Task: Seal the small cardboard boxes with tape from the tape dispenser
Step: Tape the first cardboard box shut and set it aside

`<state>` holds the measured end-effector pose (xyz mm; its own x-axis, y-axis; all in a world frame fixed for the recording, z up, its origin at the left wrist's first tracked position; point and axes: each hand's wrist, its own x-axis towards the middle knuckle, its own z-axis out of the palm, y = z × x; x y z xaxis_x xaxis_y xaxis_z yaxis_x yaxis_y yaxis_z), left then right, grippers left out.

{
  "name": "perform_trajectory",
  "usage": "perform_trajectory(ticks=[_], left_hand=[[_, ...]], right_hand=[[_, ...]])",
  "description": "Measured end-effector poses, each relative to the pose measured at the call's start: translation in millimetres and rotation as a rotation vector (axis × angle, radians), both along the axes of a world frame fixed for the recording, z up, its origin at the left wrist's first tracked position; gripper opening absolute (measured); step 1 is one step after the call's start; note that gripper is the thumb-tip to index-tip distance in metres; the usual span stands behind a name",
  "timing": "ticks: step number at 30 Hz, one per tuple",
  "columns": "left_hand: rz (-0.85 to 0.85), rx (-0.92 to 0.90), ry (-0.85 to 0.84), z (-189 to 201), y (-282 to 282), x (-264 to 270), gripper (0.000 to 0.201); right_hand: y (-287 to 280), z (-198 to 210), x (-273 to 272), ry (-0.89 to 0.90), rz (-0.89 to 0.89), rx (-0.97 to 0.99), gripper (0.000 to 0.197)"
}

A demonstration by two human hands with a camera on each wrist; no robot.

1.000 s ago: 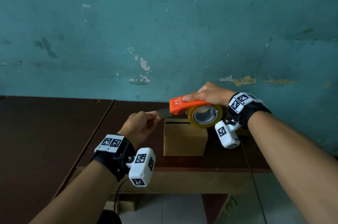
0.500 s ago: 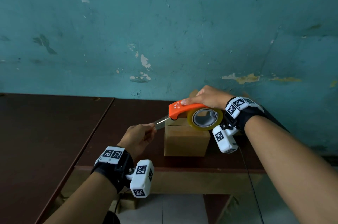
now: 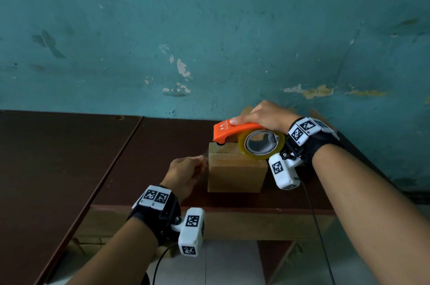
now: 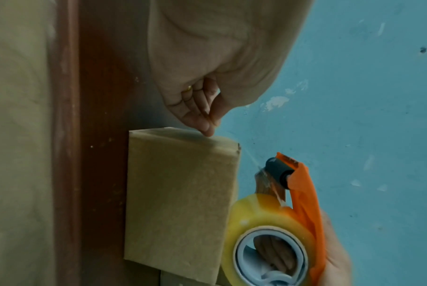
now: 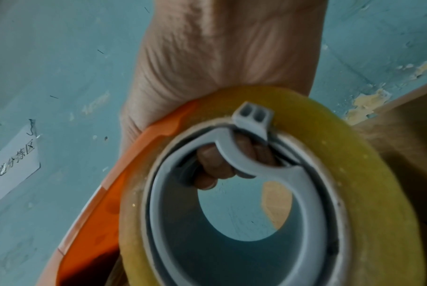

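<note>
A small cardboard box (image 3: 235, 168) stands near the table's front edge. My right hand (image 3: 256, 114) grips the orange tape dispenser (image 3: 230, 131), with its fingers curled through the grey core (image 5: 212, 164). The dispenser's front end rests on the box's top left edge, and the yellowish tape roll (image 3: 260, 144) hangs over the box's top right. My left hand (image 3: 199, 164) pinches the clear tape end against the upper part of the box's left side. In the left wrist view a thin tape strand (image 4: 251, 158) runs from my left fingertips (image 4: 205, 127) to the dispenser's black roller (image 4: 278, 172).
The dark brown table (image 3: 162, 145) meets a second tabletop (image 3: 58, 156) at a seam on the left. Other cardboard boxes (image 3: 317, 116) stand behind my right hand against the teal wall. A black cable (image 3: 311, 215) hangs over the front edge.
The dispenser came down from above the box onto its top left edge. My left hand drew the tape end down and right to the box's left side.
</note>
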<state>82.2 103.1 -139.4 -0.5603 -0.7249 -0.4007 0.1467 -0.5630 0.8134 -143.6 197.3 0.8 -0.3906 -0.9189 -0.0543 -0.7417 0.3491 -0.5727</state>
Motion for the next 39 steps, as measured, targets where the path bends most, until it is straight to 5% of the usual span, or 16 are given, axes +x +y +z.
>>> perform_trajectory(ticks=[13, 22, 27, 34, 39], left_hand=[[0.032, -0.145, -0.089, -14.4, 6.4, -15.5, 0.019], [0.099, -0.375, -0.361, -18.7, 4.9, -22.2, 0.022], [0.115, -0.423, -0.437, -22.8, -1.7, -25.0, 0.065], [0.090, -0.408, -0.474, -21.8, -11.3, -28.1, 0.035], [0.090, -0.352, -0.487, -12.4, -3.8, -22.7, 0.038]], right_hand=[[1.1, -0.1, 4.8, -0.007, -0.035, -0.025, 0.062], [2.7, 0.4, 6.9, -0.012, -0.038, -0.020, 0.062], [4.0, 1.0, 7.1, -0.030, -0.033, -0.025, 0.062], [3.2, -0.7, 5.6, -0.022, -0.032, -0.037, 0.063], [5.4, 1.1, 8.5, -0.019, -0.040, -0.043, 0.061]])
